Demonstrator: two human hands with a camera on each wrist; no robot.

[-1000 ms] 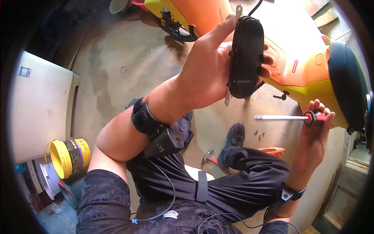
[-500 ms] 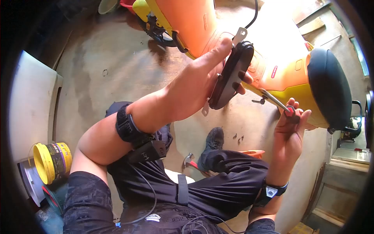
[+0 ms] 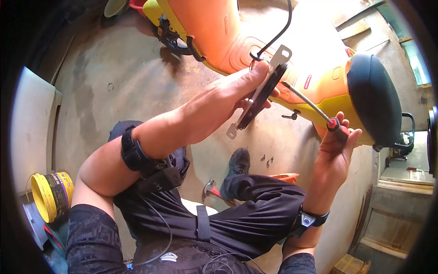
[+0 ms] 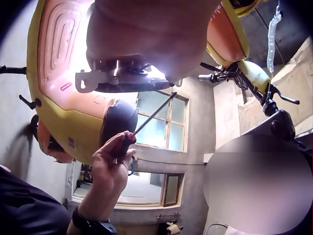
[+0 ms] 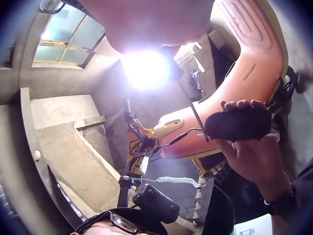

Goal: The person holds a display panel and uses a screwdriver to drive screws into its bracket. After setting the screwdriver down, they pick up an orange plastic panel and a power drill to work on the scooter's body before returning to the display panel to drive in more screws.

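Observation:
My left hand [image 3: 214,107] grips a flat black oval housing [image 3: 269,93] with a metal bracket [image 3: 281,55] along its back; the bracket's holed ends stick out past both ends. Thumb and fingers lie on opposite sides of it, and a black cable [image 3: 279,34] runs upward beside the thumb. In the right wrist view the smooth black face of the housing [image 5: 239,123] shows. My right hand [image 3: 332,157] holds a screwdriver [image 3: 308,102] by its red and black handle, shaft pointing up and left. In the left wrist view its tip lies close below the bracket [image 4: 86,81].
An orange and yellow scooter [image 3: 335,86] with a dark seat [image 3: 374,98] stands just beyond both hands. On the floor lie a hammer [image 3: 210,187], small dark pieces [image 3: 269,161] and an orange tray [image 3: 288,177]. A yellow bucket [image 3: 51,196] is at the left.
The housing has been tilted from its broad face to its edge, bringing the bracket into sight. The screwdriver has swung from pointing left to pointing up and left, its tip nearer the housing.

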